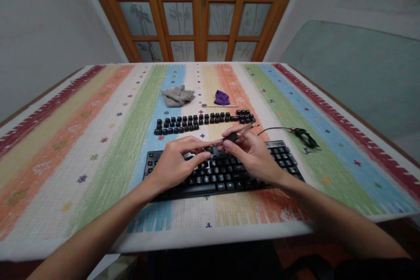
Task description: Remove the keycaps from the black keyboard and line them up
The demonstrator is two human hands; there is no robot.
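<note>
A black keyboard (197, 189) lies at the near side of the table, with bare gaps in its upper rows where keycaps are off. Over its right half, my right hand (251, 151) is closed on a keycap puller (231, 136), dark at the handle, its thin wire prongs pointing up and right. My left hand (177, 157) hovers above the left half, thumb and forefinger bent toward each other close to the right fingertips. Whatever sits between those left fingers is too small and dark to make out. Loose black keycaps (183, 124) stand in rows just beyond the keyboard.
A grey cloth (178, 96), a purple cloth (222, 97) and a thin brush (219, 106) lie behind the keycap rows. To the right is a coiled black cable (305, 138). A striped tablecloth (108, 140) covers the table; wood-framed glass doors (200, 13) stand beyond it.
</note>
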